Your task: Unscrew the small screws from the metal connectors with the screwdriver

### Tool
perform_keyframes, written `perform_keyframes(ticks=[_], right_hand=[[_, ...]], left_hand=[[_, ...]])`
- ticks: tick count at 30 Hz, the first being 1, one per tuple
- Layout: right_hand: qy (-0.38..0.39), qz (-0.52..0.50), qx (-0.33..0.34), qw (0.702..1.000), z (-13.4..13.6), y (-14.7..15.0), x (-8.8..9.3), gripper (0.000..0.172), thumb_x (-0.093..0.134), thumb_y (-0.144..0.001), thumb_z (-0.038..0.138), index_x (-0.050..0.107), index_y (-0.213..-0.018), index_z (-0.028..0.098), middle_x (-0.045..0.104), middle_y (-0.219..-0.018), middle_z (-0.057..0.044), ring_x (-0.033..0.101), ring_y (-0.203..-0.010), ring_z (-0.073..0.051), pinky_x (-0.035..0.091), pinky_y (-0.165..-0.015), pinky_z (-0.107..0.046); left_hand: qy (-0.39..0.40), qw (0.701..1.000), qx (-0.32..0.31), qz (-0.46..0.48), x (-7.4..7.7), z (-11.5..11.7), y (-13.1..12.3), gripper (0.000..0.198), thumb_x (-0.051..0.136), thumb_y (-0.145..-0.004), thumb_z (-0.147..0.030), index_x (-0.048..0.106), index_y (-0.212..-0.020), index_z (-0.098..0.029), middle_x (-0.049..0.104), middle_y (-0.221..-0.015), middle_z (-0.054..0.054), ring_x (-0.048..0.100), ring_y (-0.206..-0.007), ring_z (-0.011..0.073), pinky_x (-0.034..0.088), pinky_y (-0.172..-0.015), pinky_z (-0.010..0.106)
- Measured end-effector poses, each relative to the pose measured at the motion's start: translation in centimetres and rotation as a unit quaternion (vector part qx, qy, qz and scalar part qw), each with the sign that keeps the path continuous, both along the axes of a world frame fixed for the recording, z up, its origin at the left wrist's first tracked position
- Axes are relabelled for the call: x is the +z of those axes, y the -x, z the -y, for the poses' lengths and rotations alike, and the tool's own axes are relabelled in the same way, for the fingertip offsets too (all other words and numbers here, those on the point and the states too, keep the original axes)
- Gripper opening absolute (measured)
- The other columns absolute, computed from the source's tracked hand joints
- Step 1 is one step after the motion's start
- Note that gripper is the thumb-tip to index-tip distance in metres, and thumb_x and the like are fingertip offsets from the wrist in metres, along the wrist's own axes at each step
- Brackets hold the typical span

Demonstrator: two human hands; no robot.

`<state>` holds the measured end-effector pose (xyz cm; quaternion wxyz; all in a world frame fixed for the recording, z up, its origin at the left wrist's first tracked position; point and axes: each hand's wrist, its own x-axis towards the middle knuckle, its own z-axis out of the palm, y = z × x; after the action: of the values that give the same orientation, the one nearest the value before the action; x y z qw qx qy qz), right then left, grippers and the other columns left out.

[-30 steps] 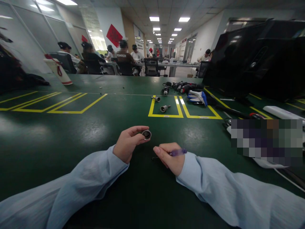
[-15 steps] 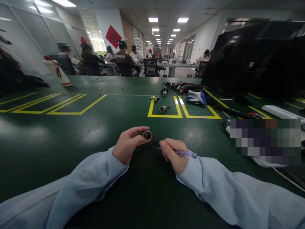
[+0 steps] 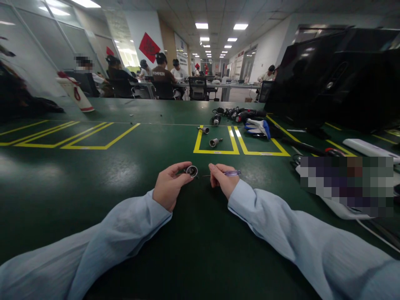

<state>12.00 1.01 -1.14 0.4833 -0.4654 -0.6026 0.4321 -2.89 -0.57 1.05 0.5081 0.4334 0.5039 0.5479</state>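
Observation:
My left hand [image 3: 170,186] pinches a hole saw [image 3: 191,171], a small round metal cup, between thumb and fingers. Its open mouth faces me and the inside is dark. In my right hand [image 3: 222,178] is a thin screwdriver [image 3: 231,173] with a see-through purple handle, held like a pen. The screwdriver's tip points left at the hole saw, with a small gap between them. Beyond my hands, two more metal hole saws, one nearer [image 3: 214,143] and one farther [image 3: 204,130], lie inside a yellow taped square.
Blue-and-white gloves [image 3: 258,128] lie in and over the neighbouring taped square. Behind them is a power drill [image 3: 250,114] with a coiled cord. A black monitor [image 3: 325,79] stands at right, a white cup [image 3: 76,95] at far left. People sit at tables farther back.
My right hand has moved up and a little left, bringing the screwdriver level with the hole saw. The left hand has shifted slightly upward, turning the hole saw a little.

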Motion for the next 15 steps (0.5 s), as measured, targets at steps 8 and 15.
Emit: perform_keyframes(ticks=[8,15], right_hand=[[-0.02,0.039,0.015,0.999,-1.5,1.1,0.0,0.04,0.042,-0.081,0.039,0.044,-0.046,0.018,0.045,-0.039,0.005,0.042,-0.04,-0.007,0.032,-0.044,-0.021],[-0.018,0.038,0.031,0.999,-1.9,1.7,0.1,0.038,0.045,-0.081,0.034,0.044,-0.046,0.018,0.044,-0.038,0.006,0.041,-0.038,-0.007,0.031,-0.043,-0.021]], left_hand=[[-0.019,1.0,0.018,-0.012,-0.6,-0.4,-0.2,0.038,0.067,-0.055,-0.013,0.063,-0.093,-0.012,0.065,-0.092,0.007,0.062,-0.085,0.019,0.05,-0.081,0.034],[-0.016,1.0,0.026,0.002,-0.7,-0.6,-0.4,0.036,0.067,-0.056,-0.014,0.062,-0.092,-0.01,0.064,-0.091,0.007,0.062,-0.083,0.0177,0.049,-0.083,0.034]])
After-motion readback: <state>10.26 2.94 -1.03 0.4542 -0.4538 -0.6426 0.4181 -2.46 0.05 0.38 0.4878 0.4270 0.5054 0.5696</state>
